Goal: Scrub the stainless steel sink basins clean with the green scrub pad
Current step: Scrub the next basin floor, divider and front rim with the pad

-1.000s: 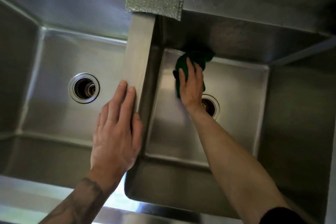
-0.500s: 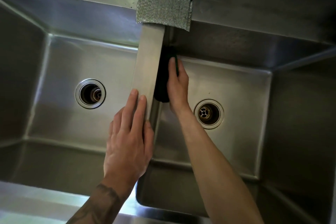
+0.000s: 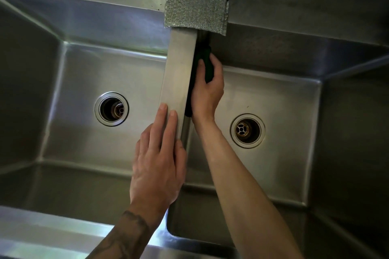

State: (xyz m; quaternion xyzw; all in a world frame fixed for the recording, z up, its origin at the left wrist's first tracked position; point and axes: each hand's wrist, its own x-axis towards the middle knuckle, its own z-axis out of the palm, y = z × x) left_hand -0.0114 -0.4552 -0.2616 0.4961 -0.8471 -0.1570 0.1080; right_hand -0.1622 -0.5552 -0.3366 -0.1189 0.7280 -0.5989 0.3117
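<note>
1. Right hand (image 3: 207, 92): grip closed round the green scrub pad (image 3: 208, 73), pressing it against the divider (image 3: 179, 73) wall inside the right basin (image 3: 284, 101), centre of frame.
2. Left hand (image 3: 160, 160): fingers straight, flat on the divider top, holding nothing.
3. Recommendation: use firm, overlapping strokes down the wall into the floor seam, with the left hand as a brace.

Single head-worn camera looks steeply down, close over the sink divider (image 3: 179, 73).
</note>
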